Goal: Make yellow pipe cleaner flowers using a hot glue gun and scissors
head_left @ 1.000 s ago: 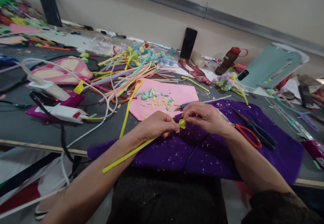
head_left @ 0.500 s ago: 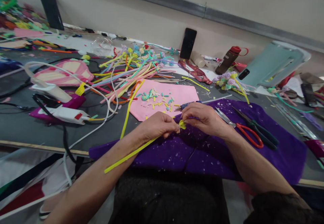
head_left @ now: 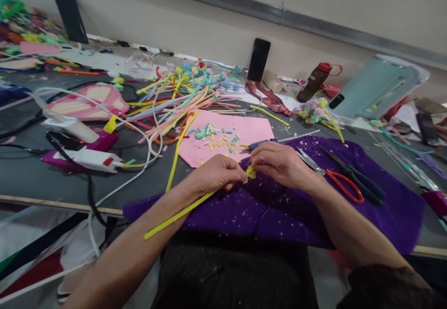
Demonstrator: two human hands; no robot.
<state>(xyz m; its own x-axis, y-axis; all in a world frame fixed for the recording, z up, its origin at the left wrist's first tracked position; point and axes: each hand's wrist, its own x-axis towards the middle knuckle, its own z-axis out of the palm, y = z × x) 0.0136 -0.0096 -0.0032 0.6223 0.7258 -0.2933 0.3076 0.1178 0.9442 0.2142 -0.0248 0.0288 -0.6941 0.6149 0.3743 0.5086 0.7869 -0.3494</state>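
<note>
My left hand [head_left: 220,173] pinches a yellow fuzzy stem [head_left: 181,214], whose long end runs back down across my left forearm. At the stem's other end is a small curled yellow piece [head_left: 251,172], pinched by the fingers of my right hand [head_left: 275,161]. Both hands meet over a purple cloth [head_left: 223,216] strewn with tiny bits. Behind them lies a pink sheet [head_left: 251,127] with short cut pieces of green, yellow and white. A blue-handled tool [head_left: 256,145] lies just behind my right hand.
Red-handled scissors [head_left: 344,185] and dark green pliers [head_left: 363,183] lie right of my right wrist. White cables and a magenta power strip [head_left: 104,141] are at left. Behind are bundled coloured stems [head_left: 188,99], a phone [head_left: 259,60], a bottle [head_left: 314,83] and a pale teal bin [head_left: 380,88].
</note>
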